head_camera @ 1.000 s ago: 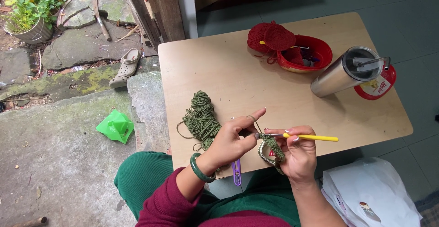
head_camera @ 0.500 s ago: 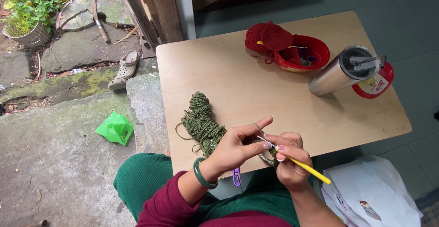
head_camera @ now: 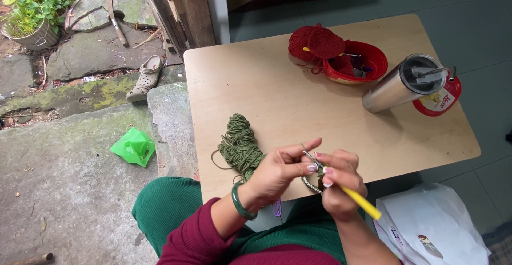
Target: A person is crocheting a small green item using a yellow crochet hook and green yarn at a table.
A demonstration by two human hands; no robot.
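A: What is each hand doing?

B: The right hand (head_camera: 341, 182) is curled shut around a yellow-handled crochet hook (head_camera: 358, 200), handle slanting down to the right, tip buried in the work. The left hand (head_camera: 280, 171) pinches a small crocheted piece (head_camera: 311, 182) between thumb and fingers, index finger stretched out toward the right hand. The piece sits just off the near edge of the table (head_camera: 320, 115), over the lap.

A: And the yarn?

B: A loose heap of green yarn (head_camera: 240, 146) lies on the table's near left part, just left of the left hand. I can't follow the thin strand from it clearly.

A: So what could go wrong?

B: That heap looks unwound and tangled, so a pull on the strand might snag a loop, or drag the whole clump over the near edge. If the left pinch loosens, the stitch on the hook could slip off, I'd guess.

A: Anything else within reach?

B: A steel tumbler (head_camera: 400, 86) lies on its side at the far right, touching a red lid (head_camera: 440, 98); it could roll if the table gets bumped. The red bowl (head_camera: 362, 62) with red yarn (head_camera: 314, 43) is well apart from the hands, so little risk there.
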